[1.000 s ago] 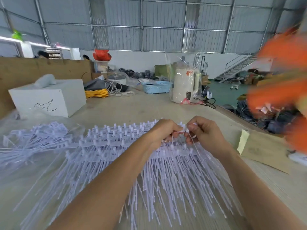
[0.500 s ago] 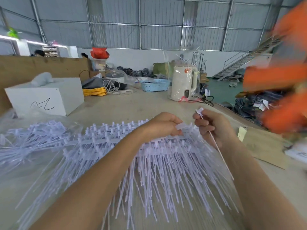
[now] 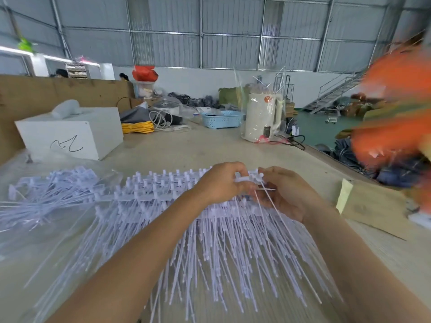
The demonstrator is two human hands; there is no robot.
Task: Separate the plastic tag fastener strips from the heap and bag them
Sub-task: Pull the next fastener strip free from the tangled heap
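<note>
We see the left hand (image 3: 220, 183) curled knuckles-up over the far right end of the heap of fastener strips (image 3: 205, 234), fingers pinching a white strip head (image 3: 247, 178) at the top edge. The right hand (image 3: 285, 194) sits just beside it, touching at the fingertips, fingers curled round one or two loose thin strips (image 3: 283, 221) that trail toward the near right over the heap. The heap lies spread on the table (image 3: 186, 152) in front of us, connector bars across the far side, thin tails fanning toward the near edge. To the left, a second bunch of strips (image 3: 46, 194) lies inside a clear plastic bag (image 3: 30, 231), close to the heap's left end. Far left on the table sits a white box (image 3: 70, 134) with a black scribble; behind it yellow cord (image 3: 137, 128), white cables, a blue basket (image 3: 221, 118). Far right of centre stands a white kettle (image 3: 262, 117) wrapped in clear plastic. A brown envelope (image 3: 370, 206) lies on the right near the table edge. A blurred orange mass (image 3: 396, 113) fills the right side; we cannot tell what it is.
</note>
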